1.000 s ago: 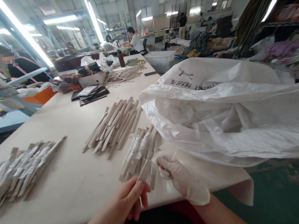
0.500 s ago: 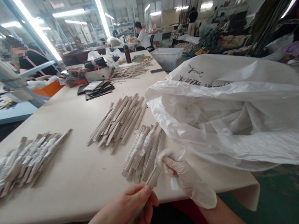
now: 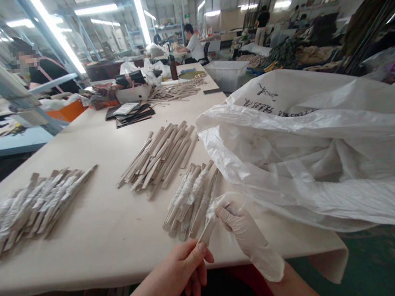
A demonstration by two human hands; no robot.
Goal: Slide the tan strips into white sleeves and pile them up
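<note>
Strip (image 3: 208,231) in L hand (image 3: 187,263) — R hand (image 3: 240,225) gloved.

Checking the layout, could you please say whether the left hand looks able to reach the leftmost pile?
Probably yes: nothing visible blocks the left hand from the leftmost pile, though that hand holds a strip.

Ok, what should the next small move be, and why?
Perhaps ease the bare left hand closer to the white-gloved right hand to steady the long, flat, beige strip: the left pinches it partway along, while the right's fingers curl at its upper end.
</note>
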